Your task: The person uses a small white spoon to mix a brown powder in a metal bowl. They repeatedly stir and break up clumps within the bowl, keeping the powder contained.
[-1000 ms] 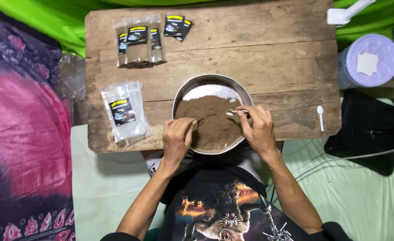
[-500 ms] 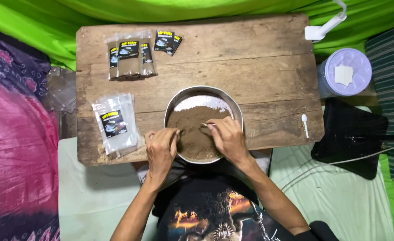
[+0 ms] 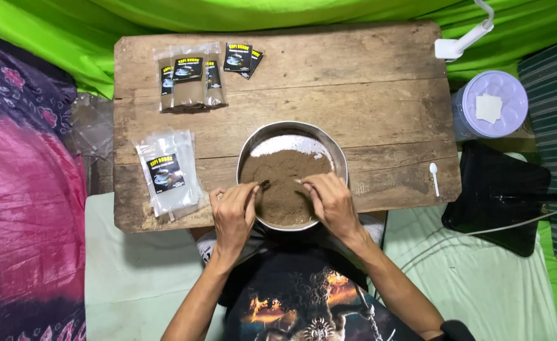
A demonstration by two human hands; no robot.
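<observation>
While both hands work over the metal bowl (image 3: 291, 136) of brown powder (image 3: 283, 183) at table (image 3: 354, 82) centre, the left hand (image 3: 233, 215) pinches a small spoon (image 3: 262, 185); the right hand (image 3: 332, 201) curls, its grip indeterminate. Empty pouches (image 3: 168, 173) lie at 9 o'clock; filled packets (image 3: 190, 79) at 11 o'clock.

I am at home, packing on a low wooden board (image 3: 329, 82) laid over bedding. Bright green cloth (image 3: 240, 11) hangs behind the board; a patterned pink blanket (image 3: 19, 189) lies left of it.
</observation>
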